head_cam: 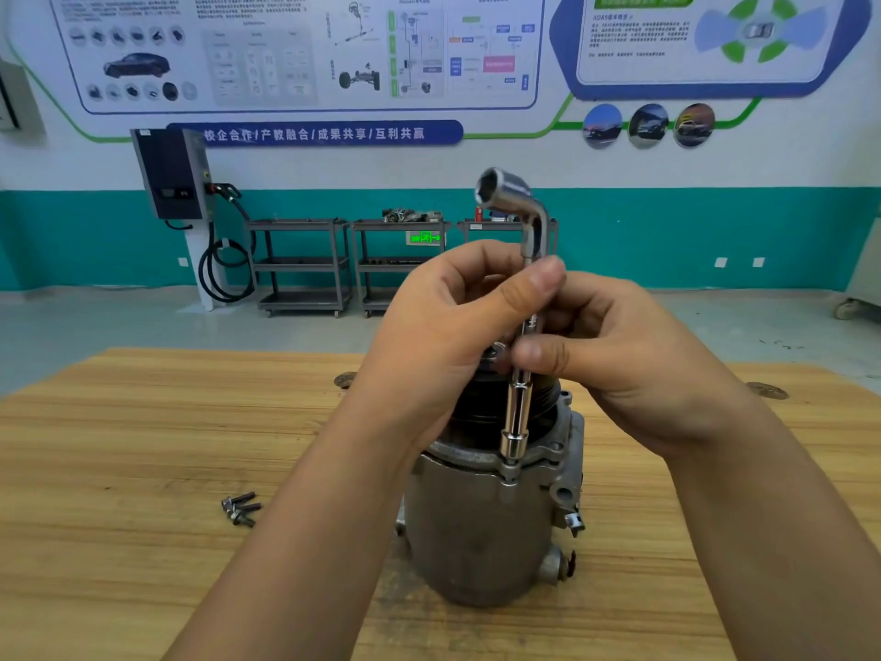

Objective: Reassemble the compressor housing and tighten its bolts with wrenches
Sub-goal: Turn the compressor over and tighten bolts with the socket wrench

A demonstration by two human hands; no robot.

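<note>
Head: L hand (443,336), R hand (619,355) pinch wrench (518,407) vertical, socket (513,443) down on bolt (509,469).

One compressor housing (476,541) stands on one wooden desk (119,446). There is one L-shaped socket wrench (517,412), with two socket ends, one at its top and one at its bottom. Two hands are in view, a left hand (443,336) and a right hand (634,364). Three loose bolts (240,509) lie in one small cluster on the desk. Along the far wall are three grey carts (300,264), one charger box (171,174), three round pictures (648,125) and two white wall plates (721,262).
</note>
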